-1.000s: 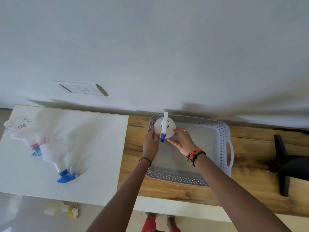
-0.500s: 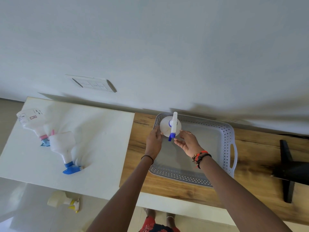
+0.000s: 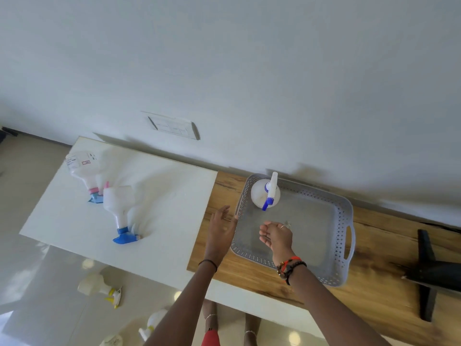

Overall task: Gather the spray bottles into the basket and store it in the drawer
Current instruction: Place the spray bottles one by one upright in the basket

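Note:
A grey perforated basket (image 3: pixel 346 221) sits on the wooden top against the wall. One white spray bottle with a blue trigger (image 3: pixel 265 193) stands upright in its far left corner. My left hand (image 3: pixel 220 227) hovers open over the basket's left rim, holding nothing. My right hand (image 3: pixel 275 236) is over the basket floor, fingers loosely curled and empty. Two more white bottles lie on the white table to the left: one with a blue head (image 3: pixel 118 211) and one with a pink collar (image 3: pixel 83 171).
A white table (image 3: pixel 162 221) adjoins the wooden top (image 3: pixel 379 278). On the floor below lie a yellow-trigger bottle (image 3: pixel 99 288) and further bottles (image 3: pixel 152 323). A black stand (image 3: pixel 429 270) sits at the right. A switch plate (image 3: pixel 174 127) is on the wall.
Both hands have let go of the blue-trigger bottle, which now stands in the basket's far left corner, and have drawn back toward me. The view has shifted left.

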`<state>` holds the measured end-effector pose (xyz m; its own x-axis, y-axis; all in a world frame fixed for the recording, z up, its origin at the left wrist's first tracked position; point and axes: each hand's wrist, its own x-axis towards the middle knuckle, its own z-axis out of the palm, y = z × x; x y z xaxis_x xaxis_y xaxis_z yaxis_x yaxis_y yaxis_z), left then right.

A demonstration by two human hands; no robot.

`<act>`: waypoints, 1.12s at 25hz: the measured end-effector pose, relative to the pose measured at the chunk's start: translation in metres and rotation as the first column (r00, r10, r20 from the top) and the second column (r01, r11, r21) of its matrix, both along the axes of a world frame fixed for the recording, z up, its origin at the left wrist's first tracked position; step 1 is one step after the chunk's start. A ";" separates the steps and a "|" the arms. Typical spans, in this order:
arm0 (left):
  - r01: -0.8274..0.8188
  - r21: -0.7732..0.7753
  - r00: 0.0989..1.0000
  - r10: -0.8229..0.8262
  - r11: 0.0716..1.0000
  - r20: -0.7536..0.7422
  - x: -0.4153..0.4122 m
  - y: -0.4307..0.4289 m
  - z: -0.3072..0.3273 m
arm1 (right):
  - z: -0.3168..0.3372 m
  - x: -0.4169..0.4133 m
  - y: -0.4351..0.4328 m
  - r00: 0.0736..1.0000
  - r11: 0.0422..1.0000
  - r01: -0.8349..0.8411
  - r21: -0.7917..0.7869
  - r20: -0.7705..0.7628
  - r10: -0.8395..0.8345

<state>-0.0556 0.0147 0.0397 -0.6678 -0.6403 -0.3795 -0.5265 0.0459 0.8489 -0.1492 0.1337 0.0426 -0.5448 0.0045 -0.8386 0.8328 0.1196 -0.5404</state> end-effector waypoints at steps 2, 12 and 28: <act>-0.056 -0.024 0.998 0.057 0.998 0.004 0.027 -0.009 0.001 | 0.009 0.016 -0.010 0.998 0.998 -0.056 -0.022 0.008 0.056; -0.292 -0.200 0.946 0.313 0.935 0.087 0.161 -0.144 0.003 | 0.009 0.083 -0.129 0.924 0.921 -0.382 -0.079 -0.019 0.381; -0.233 0.017 0.953 0.225 0.972 0.205 0.174 -0.341 -0.040 | -0.029 0.124 -0.360 0.737 0.733 -0.668 -0.128 0.022 0.676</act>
<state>0.1188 -0.3260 -0.0002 -0.4126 -0.7486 -0.5190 -0.6782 -0.1279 0.7236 -0.0254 -0.2258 0.0134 -0.3186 -0.4313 -0.8441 0.5890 0.6076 -0.5328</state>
